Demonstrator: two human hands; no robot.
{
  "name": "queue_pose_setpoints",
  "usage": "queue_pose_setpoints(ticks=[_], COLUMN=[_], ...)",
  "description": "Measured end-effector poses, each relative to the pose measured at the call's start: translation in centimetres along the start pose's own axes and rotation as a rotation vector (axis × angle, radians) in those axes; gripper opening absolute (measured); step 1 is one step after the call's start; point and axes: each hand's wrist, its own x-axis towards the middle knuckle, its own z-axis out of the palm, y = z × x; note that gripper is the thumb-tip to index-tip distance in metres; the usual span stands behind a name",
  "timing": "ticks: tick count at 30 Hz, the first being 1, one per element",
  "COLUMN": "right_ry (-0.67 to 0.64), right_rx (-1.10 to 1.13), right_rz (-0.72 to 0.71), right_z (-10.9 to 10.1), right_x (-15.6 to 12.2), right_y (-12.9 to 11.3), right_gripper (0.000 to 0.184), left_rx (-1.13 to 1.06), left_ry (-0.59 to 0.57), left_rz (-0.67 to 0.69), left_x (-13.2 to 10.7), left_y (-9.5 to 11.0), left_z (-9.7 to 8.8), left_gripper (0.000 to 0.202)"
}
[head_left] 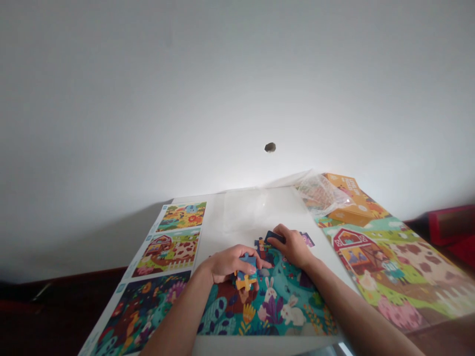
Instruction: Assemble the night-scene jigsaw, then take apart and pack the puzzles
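Observation:
A partly built jigsaw (282,301) with rabbits and teal plants lies on the white table (241,212) in front of me. My left hand (232,263) rests at the puzzle's upper left edge, its fingers closed on a blue puzzle piece (248,259). A yellow piece (245,283) lies just below that hand. My right hand (291,245) is at the top edge of the puzzle, its fingers pinching a dark blue piece (273,236). A small purple piece (308,240) lies just right of it.
A reference sheet (163,267) with three small pictures lies at the left. A finished farm puzzle (393,272) sits at the right, with an orange box (352,200) and a clear plastic bag (321,193) behind it. A white wall stands beyond the table.

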Motion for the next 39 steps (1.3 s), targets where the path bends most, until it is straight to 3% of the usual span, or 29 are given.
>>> queue_pose_setpoints(ticks=[7,14,24,33,39], right_ry=[0.101,0.203,0.312,0.397,0.483], right_rx=[-0.122,-0.213,-0.07,0.103,0.002], right_rz=[-0.096,-0.213,0.019,0.041,-0.04], right_z=[0.7,1.3,1.7,1.0,1.0], right_x=[-0.3,-0.5,-0.1,-0.4,-0.5], right_y=[0.0,-0.3,-0.1,-0.2,-0.3], right_gripper=[0.026,0.023,0.025,0.03,0.031], left_rx=[0.031,0.181,0.215,0.26,0.314], left_ry=[-0.025,-0.152,-0.193,-0.295,-0.396], left_rz=[0.004,0.047,0.062,0.118,0.138], left_x=[-0.3,0.2,0.4,0.3,0.0], left_y=[0.4,0.0,-0.3,0.1,0.8], left_z=[0.2,0.2,-0.1,-0.2,0.2], left_gripper=[0.023,0.023,0.022,0.024,0.03])
